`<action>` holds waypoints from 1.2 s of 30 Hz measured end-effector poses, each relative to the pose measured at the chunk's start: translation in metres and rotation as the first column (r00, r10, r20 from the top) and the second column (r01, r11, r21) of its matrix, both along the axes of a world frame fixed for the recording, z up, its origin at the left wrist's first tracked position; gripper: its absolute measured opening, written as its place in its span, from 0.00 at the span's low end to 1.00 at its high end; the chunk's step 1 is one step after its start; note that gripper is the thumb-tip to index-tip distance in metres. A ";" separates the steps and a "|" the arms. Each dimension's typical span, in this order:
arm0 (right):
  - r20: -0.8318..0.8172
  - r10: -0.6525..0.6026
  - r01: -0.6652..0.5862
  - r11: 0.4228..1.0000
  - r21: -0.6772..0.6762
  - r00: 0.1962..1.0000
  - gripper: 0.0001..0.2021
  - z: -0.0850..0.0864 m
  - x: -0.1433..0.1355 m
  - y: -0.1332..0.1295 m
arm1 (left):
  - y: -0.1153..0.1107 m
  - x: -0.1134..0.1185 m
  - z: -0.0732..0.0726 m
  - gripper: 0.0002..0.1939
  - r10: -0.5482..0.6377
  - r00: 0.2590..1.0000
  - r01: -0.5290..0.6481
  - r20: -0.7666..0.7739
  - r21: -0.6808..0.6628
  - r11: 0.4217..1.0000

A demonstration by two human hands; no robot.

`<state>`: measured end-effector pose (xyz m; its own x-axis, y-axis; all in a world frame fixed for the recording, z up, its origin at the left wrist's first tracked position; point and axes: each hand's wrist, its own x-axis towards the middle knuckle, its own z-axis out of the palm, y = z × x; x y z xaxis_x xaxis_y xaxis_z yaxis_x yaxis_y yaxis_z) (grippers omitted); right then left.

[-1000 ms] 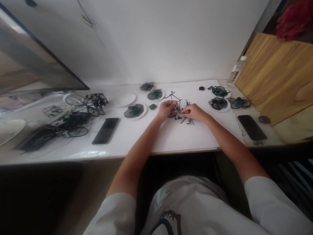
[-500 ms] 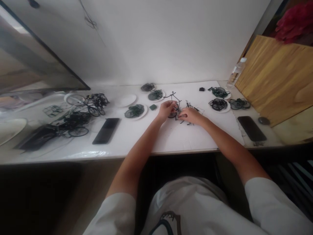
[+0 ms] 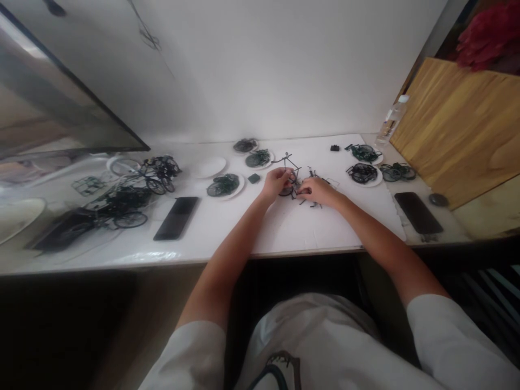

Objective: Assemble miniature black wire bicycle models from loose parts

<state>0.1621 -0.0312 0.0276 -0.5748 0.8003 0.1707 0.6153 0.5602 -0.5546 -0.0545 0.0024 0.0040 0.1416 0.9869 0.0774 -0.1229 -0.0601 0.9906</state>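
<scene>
Between my hands a dark miniature bicycle frame stands above the white board. My left hand is closed around its lower part, with a small wheel showing just below the fingers. My right hand has its thumb and fingers pinched together at the bicycle's lower right side; what lies between the fingertips is too small to make out. Thin dark bicycle parts lie on the board behind and under my right hand.
White plates of dark and green wire parts stand left and right. Assembled miniature bicycles and loose parts crowd the far left. Two dark phones lie near the front edge. A bottle leans by a wooden panel.
Almost nothing differs. My right fingers have shifted very slightly at the bicycle's lower side, while my left hand keeps its hold.
</scene>
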 end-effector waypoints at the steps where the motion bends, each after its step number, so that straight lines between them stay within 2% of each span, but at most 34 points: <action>1: 0.003 0.001 -0.001 1.000 0.002 1.000 0.07 -0.001 0.000 0.001 | 0.000 0.000 0.000 0.18 0.004 1.000 -0.004 -0.001 -0.001 1.000; 6: 0.000 -0.011 0.011 0.999 0.035 1.000 0.12 -0.002 -0.001 0.001 | 0.002 0.000 -0.002 0.19 -0.011 1.000 0.011 0.007 0.002 1.000; 11: -0.085 -0.027 0.033 0.997 0.064 0.996 0.16 -0.003 -0.002 0.000 | 0.002 -0.001 -0.002 0.18 -0.011 1.000 0.011 0.019 0.003 1.000; 19: -0.286 -0.111 0.080 0.990 -0.118 0.952 0.18 -0.003 -0.001 -0.002 | -0.001 0.002 0.005 0.15 0.032 0.999 -0.031 0.028 -0.043 0.999; 22: -0.349 -0.119 0.072 0.987 -0.145 0.930 0.19 -0.002 -0.001 -0.003 | -0.001 0.002 0.004 0.15 0.044 0.999 -0.043 0.027 -0.038 0.998; 27: -0.434 -0.109 0.079 0.993 -0.087 0.894 0.19 -0.001 0.000 0.001 | 0.003 0.002 0.000 0.15 0.050 0.997 -0.047 0.058 -0.050 0.998; 33: -0.491 -0.106 0.110 0.994 -0.021 0.865 0.17 -0.011 0.001 0.010 | 0.007 0.002 -0.005 0.14 0.052 0.998 -0.051 0.042 -0.009 0.999; 36: -0.551 -0.133 0.122 0.991 -0.057 0.824 0.19 -0.016 0.001 0.014 | 0.008 0.002 -0.006 0.14 0.084 0.996 -0.084 -0.001 0.039 0.996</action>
